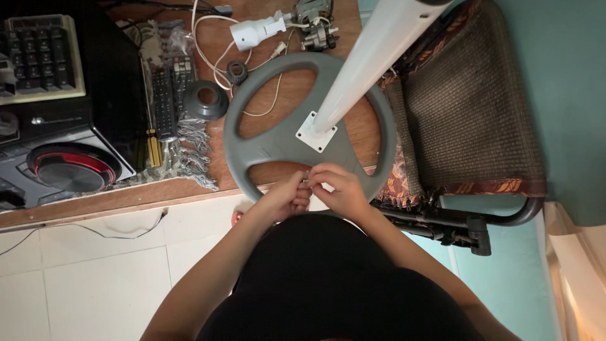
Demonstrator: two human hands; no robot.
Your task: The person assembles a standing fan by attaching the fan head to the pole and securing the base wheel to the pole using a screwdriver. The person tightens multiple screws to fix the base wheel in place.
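Both hands pinch together at the near rim of the grey ring-shaped base (309, 129): the left hand (287, 197) and right hand (338, 188) meet fingertip to fingertip on something too small to identify, so what they hold cannot be told. Fingers of each are closed narrowly, judged suited to fine work on a small part. The base lies flat, half on the wooden table (126, 199) and half overhanging toward the chair (467, 113), apparently so its near edge sits close to the body. From the white plate (315, 131) at its hub, the white pole (372, 53) rises with its long axis running up and away to the right, toward the camera. Farther off lie a dark cone-shaped cap (205, 101), a remote control (164, 101), yellow-handled screwdrivers (153, 148), white cable (218, 60) and a speaker (72, 165).
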